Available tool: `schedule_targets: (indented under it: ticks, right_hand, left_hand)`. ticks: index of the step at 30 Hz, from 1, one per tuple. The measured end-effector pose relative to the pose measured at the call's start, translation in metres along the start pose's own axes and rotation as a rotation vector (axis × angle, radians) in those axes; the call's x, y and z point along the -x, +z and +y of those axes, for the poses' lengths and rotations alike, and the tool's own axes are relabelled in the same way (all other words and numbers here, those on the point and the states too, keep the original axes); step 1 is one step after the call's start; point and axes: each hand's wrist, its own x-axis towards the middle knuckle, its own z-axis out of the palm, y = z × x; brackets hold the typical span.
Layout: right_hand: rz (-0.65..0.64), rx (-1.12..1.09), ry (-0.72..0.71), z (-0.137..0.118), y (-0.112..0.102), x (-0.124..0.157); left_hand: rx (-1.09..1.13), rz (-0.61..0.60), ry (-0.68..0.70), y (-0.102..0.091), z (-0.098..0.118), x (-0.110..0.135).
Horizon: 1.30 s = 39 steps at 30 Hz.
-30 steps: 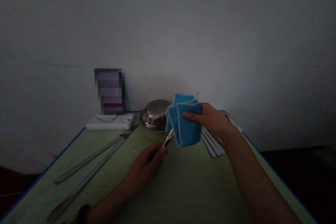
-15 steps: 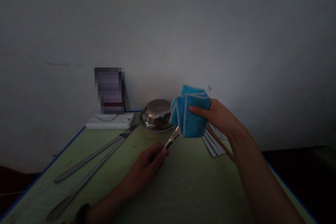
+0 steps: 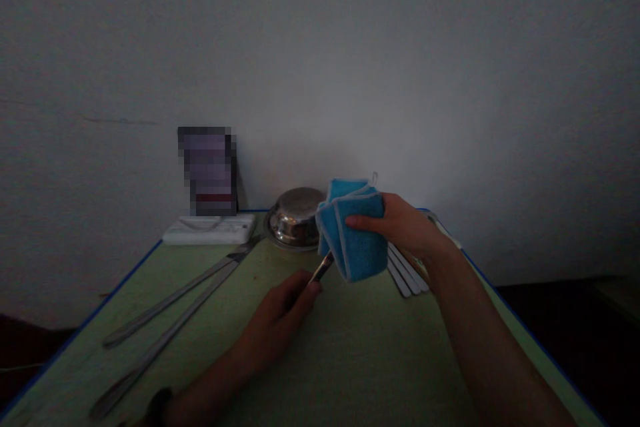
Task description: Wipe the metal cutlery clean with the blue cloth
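Observation:
Low in the middle of the head view, my left hand (image 3: 287,303) is closed around the handle of a shiny metal utensil (image 3: 323,267). The utensil's far end disappears behind a folded blue cloth (image 3: 363,243) with pale edging, so its kind cannot be told. My right hand (image 3: 403,221) grips that cloth from the right, thumb across its front. The cloth is held above the table, around or against the utensil's end.
Two long metal utensils (image 3: 175,307) lie at left on the green table (image 3: 350,360). An upturned steel bowl (image 3: 295,217) stands by the wall, beside a white slab (image 3: 210,230) and a blurred upright panel (image 3: 210,170). Several flat metal strips (image 3: 406,273) lie under my right arm.
My right hand has brought the cloth down and to the left along the utensil, towards my left hand. Less of the utensil shows. My left hand has stayed nearly still.

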Motion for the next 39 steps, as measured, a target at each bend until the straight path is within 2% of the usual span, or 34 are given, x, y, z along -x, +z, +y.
schedule_targets:
  ticks: [4, 6, 8, 12, 18, 21, 26, 33, 39]
  right_hand:
    - [0.167, -0.114, -0.038, 0.0, -0.005, -0.001]
    - [0.205, -0.186, -0.066, 0.0, -0.006, -0.001]
    - [0.201, -0.209, -0.07, 0.0, -0.006, -0.001]
    - [0.173, -0.11, -0.05, 0.001, -0.006, 0.0]
    - [-0.003, 0.041, 0.034, 0.002, -0.006, 0.001]
    - [-0.034, 0.077, 0.024, 0.001, -0.003, 0.001]
    - [-0.031, 0.072, 0.013, -0.002, -0.002, 0.002]
    - [0.221, -0.103, -0.057, 0.006, -0.002, -0.004]
    - [0.071, 0.031, 0.031, 0.004, -0.004, 0.0]
  left_hand:
    - [-0.004, -0.025, -0.002, 0.0, -0.001, 0.0]
    - [0.01, -0.036, -0.007, 0.0, -0.003, 0.0]
    - [0.022, -0.042, -0.007, -0.001, -0.006, -0.001]
    - [0.049, -0.056, -0.012, 0.0, -0.007, -0.002]
    - [0.087, -0.063, -0.024, 0.001, -0.008, -0.001]
    - [0.1, -0.068, -0.026, 0.002, -0.01, -0.002]
    - [0.05, -0.049, -0.003, 0.001, -0.009, -0.002]
    - [0.026, -0.014, -0.019, 0.002, -0.008, -0.001]
    - [0.066, -0.01, -0.023, 0.003, -0.009, -0.002]
